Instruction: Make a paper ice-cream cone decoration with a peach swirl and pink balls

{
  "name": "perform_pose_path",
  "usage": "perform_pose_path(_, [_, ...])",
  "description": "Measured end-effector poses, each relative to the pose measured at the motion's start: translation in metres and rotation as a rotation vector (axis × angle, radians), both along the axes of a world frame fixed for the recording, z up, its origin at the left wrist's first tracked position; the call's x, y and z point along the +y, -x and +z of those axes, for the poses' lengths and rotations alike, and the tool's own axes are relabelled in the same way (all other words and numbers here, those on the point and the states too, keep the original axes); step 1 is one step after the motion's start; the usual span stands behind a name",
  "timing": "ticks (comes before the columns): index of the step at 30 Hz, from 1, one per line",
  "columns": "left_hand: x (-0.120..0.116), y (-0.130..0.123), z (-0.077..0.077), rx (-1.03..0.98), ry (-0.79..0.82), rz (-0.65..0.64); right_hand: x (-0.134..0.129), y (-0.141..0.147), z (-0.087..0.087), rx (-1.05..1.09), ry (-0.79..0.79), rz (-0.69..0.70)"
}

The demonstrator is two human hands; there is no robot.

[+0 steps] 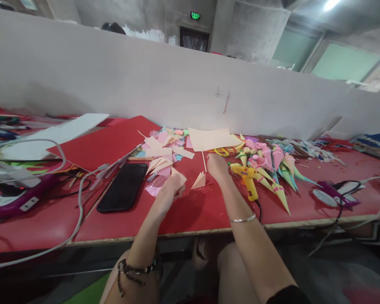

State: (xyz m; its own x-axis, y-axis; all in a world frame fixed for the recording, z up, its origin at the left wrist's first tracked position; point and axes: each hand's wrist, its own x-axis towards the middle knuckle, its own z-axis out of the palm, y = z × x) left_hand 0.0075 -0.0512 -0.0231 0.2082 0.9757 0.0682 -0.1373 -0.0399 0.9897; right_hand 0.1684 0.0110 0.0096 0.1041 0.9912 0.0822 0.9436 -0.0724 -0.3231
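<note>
My left hand (171, 188) is closed on a folded peach paper piece (177, 177), near the middle of the red table. To its right my right hand (216, 166) has its fingers pressed together beside a thin pale stick (204, 158); whether the fingertips hold the stick is hard to tell. Between the hands lies a small peach paper cone (199, 180). Behind them is a flat peach sheet (210, 139). A yellow glue gun (248, 181) rests right of my right forearm, next to several decorated paper cones (277, 185).
A black phone (123, 187) lies left of my left hand, by a white cable (80, 202). Paper scraps (160, 152) are heaped behind. Purple power strips (14, 200) sit at both sides. A white partition (177, 84) rises behind the red table (190, 217).
</note>
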Motion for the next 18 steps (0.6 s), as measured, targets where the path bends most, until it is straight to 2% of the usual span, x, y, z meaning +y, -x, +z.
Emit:
perform_pose_path(4, [0.001,0.001,-0.001,0.05,-0.019,-0.017,0.021,0.01,-0.009,-0.039,0.112,-0.056])
perform_pose_path(7, [-0.002,0.002,0.002,0.087,-0.017,0.026,0.024,0.012,-0.018,-0.038,0.144,-0.089])
perform_pose_path(10, [-0.007,0.002,0.006,0.101,0.018,0.006,0.025,0.009,-0.024,-0.017,0.14,-0.134])
perform_pose_path(13, [-0.01,0.002,0.008,0.107,0.028,-0.04,0.026,0.005,-0.021,0.016,0.118,-0.157])
perform_pose_path(18, [-0.009,0.003,0.006,0.045,0.029,-0.049,0.014,-0.001,-0.004,0.099,-0.011,-0.121])
